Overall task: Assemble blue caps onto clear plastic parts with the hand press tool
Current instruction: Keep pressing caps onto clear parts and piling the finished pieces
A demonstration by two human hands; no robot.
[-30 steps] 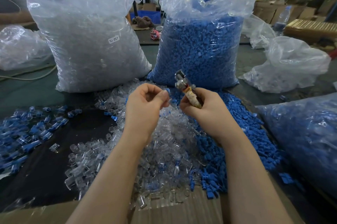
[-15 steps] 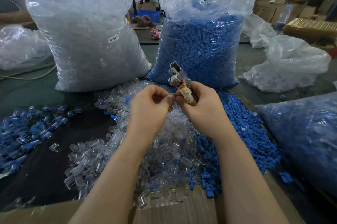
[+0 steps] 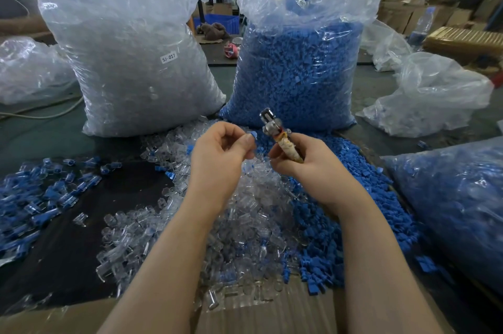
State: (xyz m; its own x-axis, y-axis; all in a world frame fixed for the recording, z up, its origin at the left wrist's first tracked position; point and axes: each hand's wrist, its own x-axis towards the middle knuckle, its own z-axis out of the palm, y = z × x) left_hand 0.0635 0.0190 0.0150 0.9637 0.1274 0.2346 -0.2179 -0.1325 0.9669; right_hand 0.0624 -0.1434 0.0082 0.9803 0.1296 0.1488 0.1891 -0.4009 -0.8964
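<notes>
My left hand [image 3: 221,152]: fingers curled, pinching a small blue plastic cap [image 3: 253,134]. My right hand [image 3: 304,160], at 3 o'clock of it: fist gripping the tape-wrapped metal hand press tool [image 3: 275,131], tip at 11 o'clock.

Blue and clear plastic around a silver-tipped tool

A blue cap [image 3: 253,134] was pinched by the left hand [image 3: 221,152]; silver metal topped the tan, red-flecked wrapped handle of the press tool [image 3: 277,135] gripped beside it. Below the grip, clear parts [image 3: 245,224] were heaped against loose blue caps [image 3: 353,197]. Beyond it, a clear-filled bag [image 3: 130,61] bore a white label, and another bag [image 3: 296,69] was filled blue.
</notes>
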